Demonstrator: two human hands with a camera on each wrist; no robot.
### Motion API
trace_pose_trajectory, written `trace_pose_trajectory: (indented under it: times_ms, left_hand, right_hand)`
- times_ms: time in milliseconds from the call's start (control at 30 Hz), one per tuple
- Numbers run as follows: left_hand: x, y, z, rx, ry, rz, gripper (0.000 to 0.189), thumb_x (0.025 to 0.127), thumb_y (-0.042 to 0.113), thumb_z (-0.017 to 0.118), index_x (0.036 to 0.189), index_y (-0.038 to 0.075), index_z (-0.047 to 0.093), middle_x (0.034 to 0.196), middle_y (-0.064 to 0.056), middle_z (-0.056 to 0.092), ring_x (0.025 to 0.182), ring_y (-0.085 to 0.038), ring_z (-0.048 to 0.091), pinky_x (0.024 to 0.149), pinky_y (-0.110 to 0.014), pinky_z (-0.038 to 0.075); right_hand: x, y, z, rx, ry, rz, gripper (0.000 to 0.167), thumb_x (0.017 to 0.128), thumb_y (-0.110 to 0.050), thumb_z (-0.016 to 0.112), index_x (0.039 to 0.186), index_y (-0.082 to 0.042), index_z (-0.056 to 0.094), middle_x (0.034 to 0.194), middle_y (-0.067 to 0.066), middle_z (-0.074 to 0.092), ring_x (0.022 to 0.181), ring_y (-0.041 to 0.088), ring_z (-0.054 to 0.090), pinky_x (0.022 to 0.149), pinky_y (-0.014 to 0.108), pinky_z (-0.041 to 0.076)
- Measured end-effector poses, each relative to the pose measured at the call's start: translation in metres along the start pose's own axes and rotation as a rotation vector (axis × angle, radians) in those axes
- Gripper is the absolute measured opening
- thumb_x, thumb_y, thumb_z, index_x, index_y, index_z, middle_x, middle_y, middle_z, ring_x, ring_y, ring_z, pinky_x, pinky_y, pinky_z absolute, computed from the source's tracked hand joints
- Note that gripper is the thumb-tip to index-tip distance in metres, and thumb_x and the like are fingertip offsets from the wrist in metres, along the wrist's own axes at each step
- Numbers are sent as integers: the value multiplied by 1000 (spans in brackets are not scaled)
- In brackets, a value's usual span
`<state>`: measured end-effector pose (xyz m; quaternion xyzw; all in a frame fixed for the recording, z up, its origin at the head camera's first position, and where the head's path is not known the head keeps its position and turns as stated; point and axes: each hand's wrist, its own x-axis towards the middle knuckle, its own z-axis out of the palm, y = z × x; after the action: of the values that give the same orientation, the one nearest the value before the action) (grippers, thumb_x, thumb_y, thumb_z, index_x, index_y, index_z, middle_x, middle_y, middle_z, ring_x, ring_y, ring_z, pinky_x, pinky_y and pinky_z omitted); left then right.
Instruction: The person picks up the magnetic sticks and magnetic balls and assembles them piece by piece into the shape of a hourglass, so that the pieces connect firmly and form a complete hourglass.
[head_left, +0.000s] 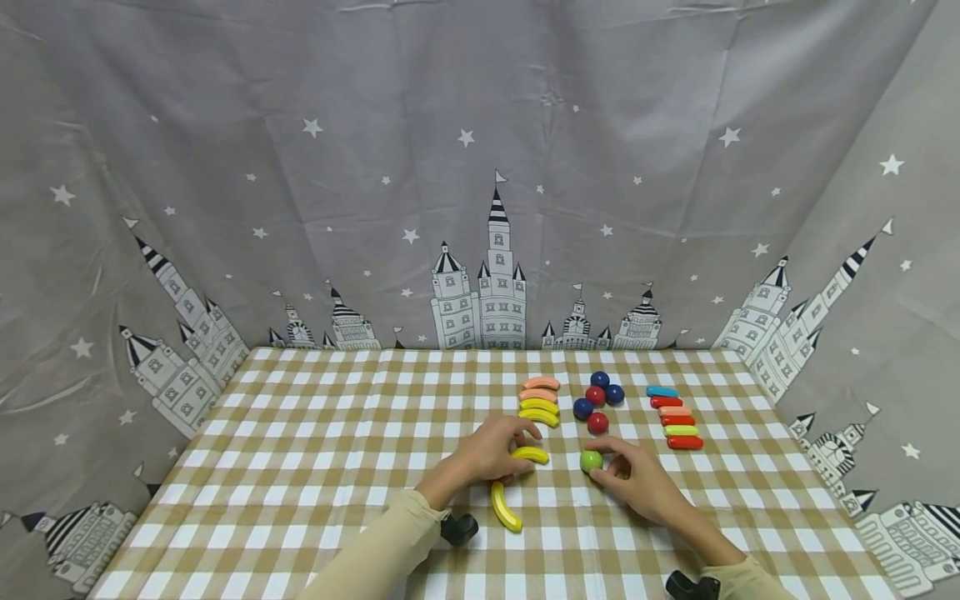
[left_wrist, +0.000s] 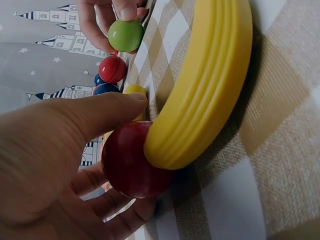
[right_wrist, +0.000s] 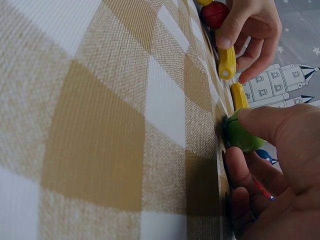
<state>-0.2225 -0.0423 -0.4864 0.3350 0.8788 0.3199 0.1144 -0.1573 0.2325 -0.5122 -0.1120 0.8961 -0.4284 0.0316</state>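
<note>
My left hand (head_left: 491, 450) pinches a yellow toy banana (head_left: 529, 455) between thumb and fingers, low over the checked cloth. A dark red ball (left_wrist: 131, 160) sits under that hand's palm, mostly hidden in the head view. Closer to me lies another yellow toy banana (head_left: 506, 507), its end overlapping the red ball in the left wrist view. To the right, my right hand (head_left: 637, 479) holds a green ball (head_left: 591, 462) between thumb and index finger. The green ball (right_wrist: 242, 134) is close to the cloth in the right wrist view.
Beyond my hands, pink and yellow toy bananas (head_left: 538, 395) form a column. Beside them is a cluster of blue balls (head_left: 615, 394) and red balls (head_left: 597, 423). Farther right, several coloured sticks (head_left: 677, 421) lie in a column. A grey printed curtain (head_left: 480, 100) hangs behind the table (head_left: 337, 433).
</note>
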Motion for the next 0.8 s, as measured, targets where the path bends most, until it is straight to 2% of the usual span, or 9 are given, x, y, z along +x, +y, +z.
trace_pose_trajectory:
  times_ms: [267, 467, 600, 800]
  left_hand:
    - [3, -3, 3, 0, 13, 31, 27, 85, 9, 83, 110, 10, 74, 93, -3, 70, 79, -13, 60, 74, -24, 48]
    - [1, -3, 3, -37, 42, 64, 17, 86, 5, 81, 102, 9, 76, 87, -1, 71, 72, -9, 58, 69, -22, 47]
    - [0, -6, 4, -63, 64, 58, 15, 86, 6, 81, 100, 11, 77, 85, 3, 69, 73, -8, 56, 70, -23, 46]
    - [-1, -13, 8, -98, 99, 15, 16, 86, 8, 82, 100, 13, 78, 86, 7, 68, 76, -8, 56, 71, -24, 46]
  right_hand:
    - [0, 1, 1, 7, 4, 3, 34, 92, -11, 77, 125, -14, 70, 111, 2, 67, 74, 10, 57, 66, 24, 49]
    - [0, 1, 1, 16, 11, 17, 34, 92, -14, 78, 125, -16, 70, 110, 0, 67, 76, 12, 57, 66, 24, 48]
    - [-1, 1, 0, 17, 10, 11, 33, 92, -13, 78, 124, -15, 70, 109, 0, 67, 75, 11, 57, 66, 24, 48]
    - [0, 1, 1, 12, 6, 2, 34, 92, -12, 78, 125, -14, 70, 107, 0, 67, 76, 11, 58, 67, 24, 49]
